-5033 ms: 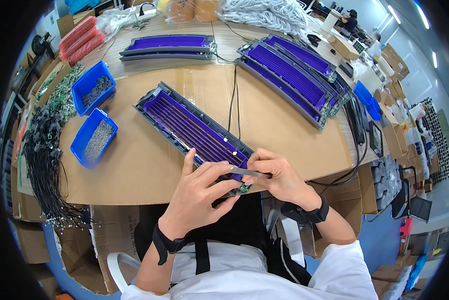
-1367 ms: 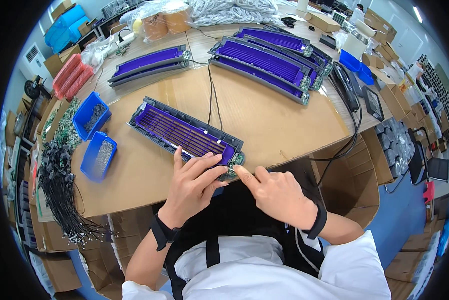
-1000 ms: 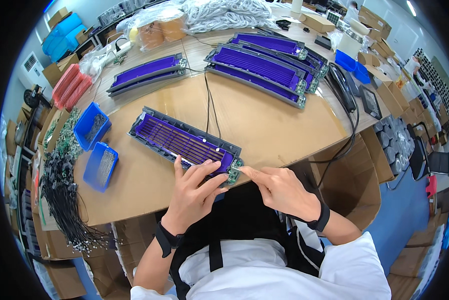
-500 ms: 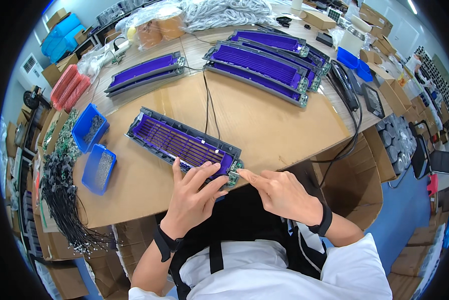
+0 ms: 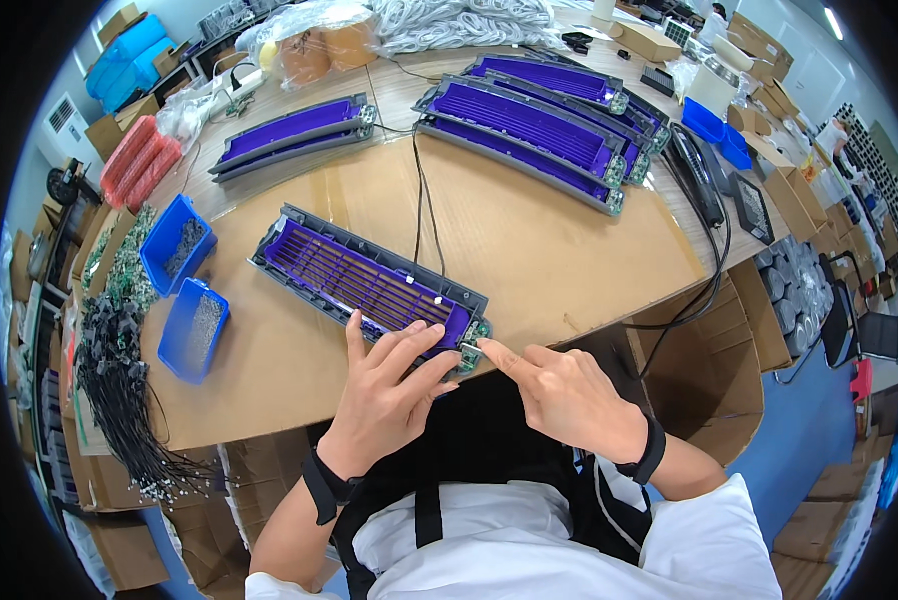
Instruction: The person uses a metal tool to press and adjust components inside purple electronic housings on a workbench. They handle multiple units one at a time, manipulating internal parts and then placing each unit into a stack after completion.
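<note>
Steadies the purple-slatted grey housing [image 5: 369, 273], slanted across the cardboard sheet [image 5: 569, 265] on the table [image 5: 394, 95], by gripping its near end from above with the left hand [image 5: 377, 412], presumably against shifting. Leaves the green circuit board [image 5: 479, 334] exposed at that end, likely for access. Reaches there with the right hand [image 5: 574, 395], palm down, forefinger extended, grip apparently closed on a silvery sliver [image 5: 471, 348].

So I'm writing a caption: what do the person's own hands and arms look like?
The left hand and right hand are ungloved, no rings visible. A black wristband circles the left wrist, another black band the right. The right white sleeve is short; only an edge of the left white sleeve shows.
</note>
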`<action>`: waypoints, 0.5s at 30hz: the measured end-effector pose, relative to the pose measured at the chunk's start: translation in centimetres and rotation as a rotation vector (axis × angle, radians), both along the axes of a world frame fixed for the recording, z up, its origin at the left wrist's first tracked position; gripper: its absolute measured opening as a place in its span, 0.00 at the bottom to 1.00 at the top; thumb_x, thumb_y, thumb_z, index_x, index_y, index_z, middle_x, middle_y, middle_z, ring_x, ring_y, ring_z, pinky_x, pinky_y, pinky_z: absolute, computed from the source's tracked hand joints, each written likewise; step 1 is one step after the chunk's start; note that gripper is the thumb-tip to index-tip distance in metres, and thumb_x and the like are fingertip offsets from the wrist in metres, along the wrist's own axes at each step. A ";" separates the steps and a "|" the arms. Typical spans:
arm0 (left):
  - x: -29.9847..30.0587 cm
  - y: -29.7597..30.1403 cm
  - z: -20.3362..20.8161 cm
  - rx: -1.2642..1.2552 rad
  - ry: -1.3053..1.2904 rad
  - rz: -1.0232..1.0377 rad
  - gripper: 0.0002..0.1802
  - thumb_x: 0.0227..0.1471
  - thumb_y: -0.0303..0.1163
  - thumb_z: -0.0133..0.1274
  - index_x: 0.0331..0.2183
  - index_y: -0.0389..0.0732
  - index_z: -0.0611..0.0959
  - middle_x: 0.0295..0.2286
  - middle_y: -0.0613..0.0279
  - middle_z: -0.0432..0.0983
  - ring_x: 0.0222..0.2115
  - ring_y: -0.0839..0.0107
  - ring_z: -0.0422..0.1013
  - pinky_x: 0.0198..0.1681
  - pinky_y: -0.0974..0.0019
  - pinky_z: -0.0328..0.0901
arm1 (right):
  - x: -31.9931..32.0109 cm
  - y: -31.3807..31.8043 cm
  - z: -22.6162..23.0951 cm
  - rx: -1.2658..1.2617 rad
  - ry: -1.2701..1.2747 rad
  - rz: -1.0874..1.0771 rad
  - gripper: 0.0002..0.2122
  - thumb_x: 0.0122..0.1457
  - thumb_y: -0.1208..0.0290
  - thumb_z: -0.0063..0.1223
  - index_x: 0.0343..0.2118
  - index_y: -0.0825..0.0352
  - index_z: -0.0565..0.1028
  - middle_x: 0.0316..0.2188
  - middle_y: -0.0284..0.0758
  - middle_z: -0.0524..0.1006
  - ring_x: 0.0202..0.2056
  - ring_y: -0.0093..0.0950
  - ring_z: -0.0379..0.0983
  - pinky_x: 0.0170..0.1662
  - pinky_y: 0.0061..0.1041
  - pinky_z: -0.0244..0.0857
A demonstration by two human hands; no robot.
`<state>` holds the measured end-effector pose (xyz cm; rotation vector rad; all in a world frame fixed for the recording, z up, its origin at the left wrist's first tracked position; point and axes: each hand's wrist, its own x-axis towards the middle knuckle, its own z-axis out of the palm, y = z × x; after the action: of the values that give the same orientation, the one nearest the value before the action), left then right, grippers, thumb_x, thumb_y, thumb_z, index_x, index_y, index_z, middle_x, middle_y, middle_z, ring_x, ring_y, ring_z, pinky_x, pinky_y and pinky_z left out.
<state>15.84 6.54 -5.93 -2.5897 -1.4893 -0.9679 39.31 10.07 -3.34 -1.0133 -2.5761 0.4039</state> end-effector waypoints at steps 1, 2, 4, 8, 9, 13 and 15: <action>0.0 0.0 -0.1 0.004 0.006 0.001 0.14 0.48 0.33 0.61 0.41 0.51 0.83 0.48 0.65 0.74 0.50 0.64 0.70 0.60 0.29 0.41 | -0.1 0.0 0.2 0.012 -0.024 -0.001 0.28 0.47 0.82 0.54 0.56 0.67 0.69 0.22 0.45 0.75 0.20 0.42 0.75 0.23 0.37 0.69; 0.0 0.0 -0.1 0.004 0.012 0.002 0.14 0.49 0.33 0.61 0.41 0.51 0.83 0.48 0.65 0.74 0.50 0.64 0.70 0.60 0.29 0.41 | -0.1 -0.1 0.3 0.026 -0.048 -0.003 0.28 0.47 0.82 0.54 0.56 0.67 0.69 0.22 0.44 0.75 0.20 0.42 0.75 0.22 0.36 0.69; 0.2 -0.1 0.0 0.003 0.024 0.004 0.14 0.49 0.33 0.61 0.41 0.50 0.83 0.48 0.65 0.74 0.50 0.64 0.70 0.60 0.30 0.41 | -0.2 0.0 0.7 0.038 -0.101 0.003 0.28 0.46 0.81 0.55 0.56 0.69 0.69 0.22 0.44 0.75 0.20 0.41 0.75 0.22 0.35 0.69; 0.2 -0.1 0.1 0.026 0.047 0.008 0.14 0.49 0.33 0.61 0.40 0.50 0.82 0.47 0.64 0.74 0.49 0.64 0.70 0.59 0.30 0.42 | -0.5 -0.3 1.1 0.082 -0.141 0.012 0.28 0.45 0.80 0.56 0.55 0.70 0.69 0.22 0.43 0.75 0.20 0.40 0.76 0.22 0.34 0.69; 0.2 0.0 0.1 0.036 0.053 0.009 0.13 0.49 0.33 0.61 0.40 0.49 0.82 0.47 0.64 0.74 0.49 0.64 0.70 0.59 0.29 0.43 | -0.5 -0.4 1.1 0.101 -0.159 0.014 0.28 0.45 0.79 0.56 0.55 0.69 0.70 0.22 0.43 0.76 0.20 0.40 0.76 0.23 0.34 0.69; 0.3 0.1 0.4 0.049 0.066 0.017 0.12 0.50 0.33 0.60 0.40 0.49 0.82 0.46 0.64 0.74 0.48 0.64 0.71 0.57 0.28 0.44 | -0.5 -0.4 1.0 0.160 -0.166 0.005 0.28 0.45 0.79 0.56 0.55 0.65 0.70 0.22 0.42 0.76 0.21 0.40 0.76 0.24 0.35 0.69; 0.3 0.0 0.5 0.064 0.050 0.019 0.12 0.50 0.34 0.60 0.40 0.49 0.82 0.46 0.63 0.74 0.48 0.63 0.71 0.58 0.31 0.46 | -0.1 0.1 1.0 0.136 -0.124 0.000 0.28 0.45 0.79 0.56 0.54 0.61 0.72 0.22 0.43 0.75 0.22 0.41 0.76 0.25 0.37 0.69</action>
<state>16.18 6.59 -5.43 -2.5313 -1.4434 -0.9256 39.17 10.18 -2.39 -1.0201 -2.6703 0.1682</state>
